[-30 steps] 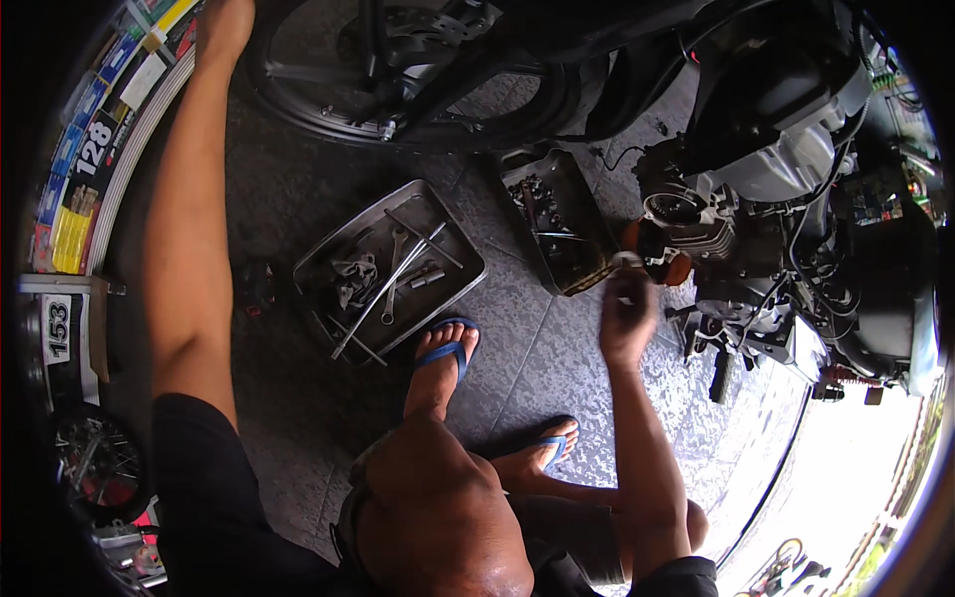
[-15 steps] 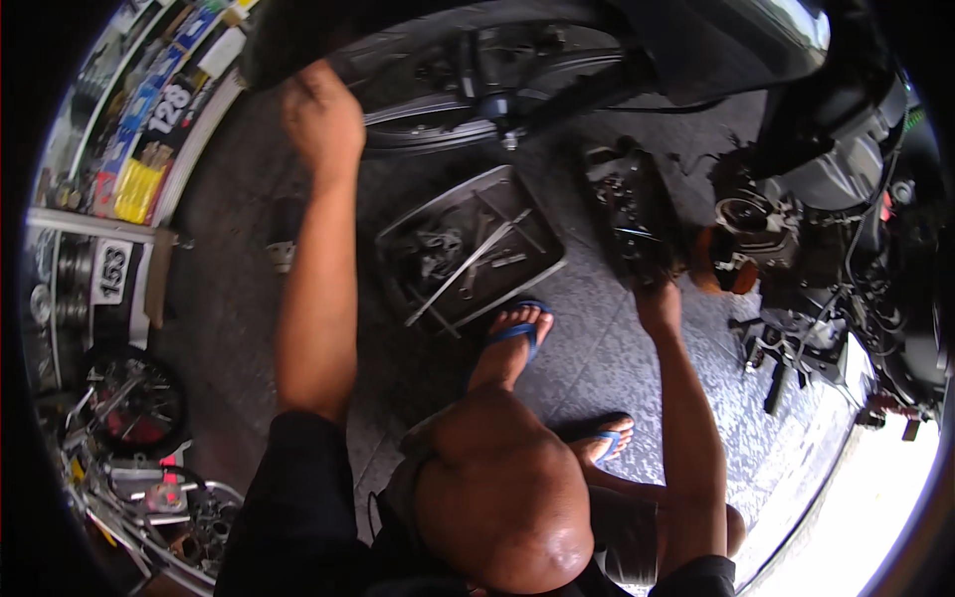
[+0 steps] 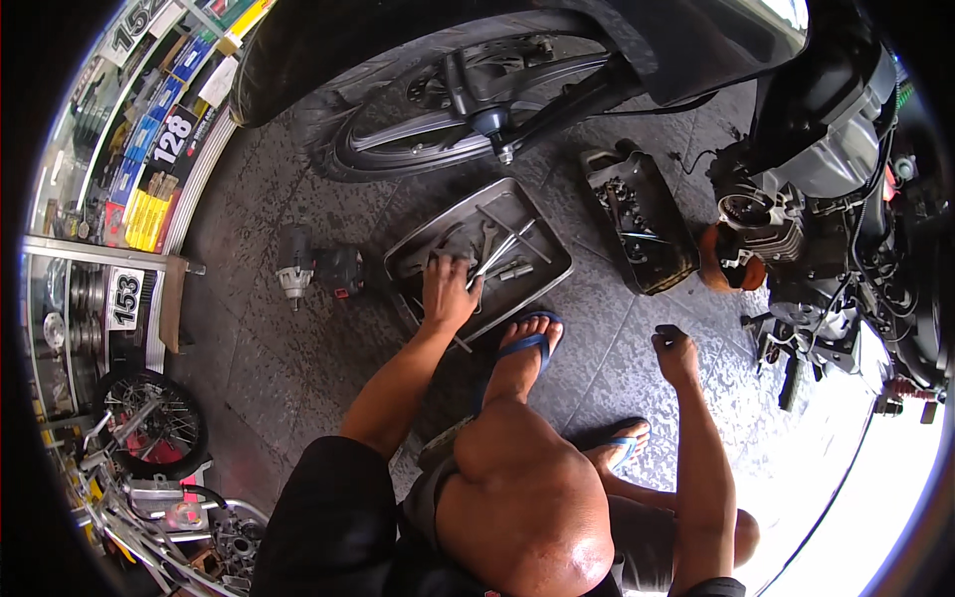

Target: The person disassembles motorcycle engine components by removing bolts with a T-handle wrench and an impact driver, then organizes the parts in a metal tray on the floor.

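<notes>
My left hand (image 3: 451, 295) reaches over the near left part of a shallow metal tray (image 3: 549, 289). Its thumb stands apart from the fingers, whose tips come down among grey metal pieces. Beside it in the tray lie a long thin rod (image 3: 509, 245), an open-ended wrench (image 3: 487, 239) and a socket piece (image 3: 515, 270). My right hand (image 3: 677, 355) hangs above the floor, below a long dark bin (image 3: 665, 284) of small metal parts. Its fingers are curled closed; whatever may be inside them is hidden.
A motorcycle wheel (image 3: 428, 139) and dark bodywork stand beyond the tray. To its left lies a power impact driver (image 3: 316, 271). An engine (image 3: 766, 224) and an orange round part (image 3: 731, 261) sit at right. Shelves line the left; my sandalled foot (image 3: 522, 353) is near the tray.
My left hand has come down from beside the wheel into the tray. My right hand has drawn back from the bin toward me. The impact driver shows more fully.
</notes>
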A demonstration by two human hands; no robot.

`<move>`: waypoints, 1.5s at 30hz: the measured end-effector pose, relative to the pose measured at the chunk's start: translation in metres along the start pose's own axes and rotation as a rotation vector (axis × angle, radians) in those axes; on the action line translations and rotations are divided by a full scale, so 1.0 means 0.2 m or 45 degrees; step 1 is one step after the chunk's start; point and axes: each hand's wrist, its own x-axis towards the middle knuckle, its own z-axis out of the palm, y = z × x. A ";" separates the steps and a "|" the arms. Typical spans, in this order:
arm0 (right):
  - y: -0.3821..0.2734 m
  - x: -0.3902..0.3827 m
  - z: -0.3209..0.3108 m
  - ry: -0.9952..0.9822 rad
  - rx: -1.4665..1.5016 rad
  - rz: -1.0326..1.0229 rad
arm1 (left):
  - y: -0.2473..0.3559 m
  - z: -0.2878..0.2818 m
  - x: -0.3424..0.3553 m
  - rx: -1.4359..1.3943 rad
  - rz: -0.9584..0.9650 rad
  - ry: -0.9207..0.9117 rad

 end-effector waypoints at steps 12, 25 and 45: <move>-0.13 -0.06 0.07 -0.106 0.094 0.049 | 0.02 0.07 0.33 0.259 0.144 -0.719; -0.14 -0.06 0.15 -0.091 0.169 -0.017 | 0.17 -0.20 0.29 0.263 0.887 -0.585; 0.04 -0.12 0.24 -0.088 0.090 0.037 | -0.35 0.11 0.15 0.069 -0.195 -0.341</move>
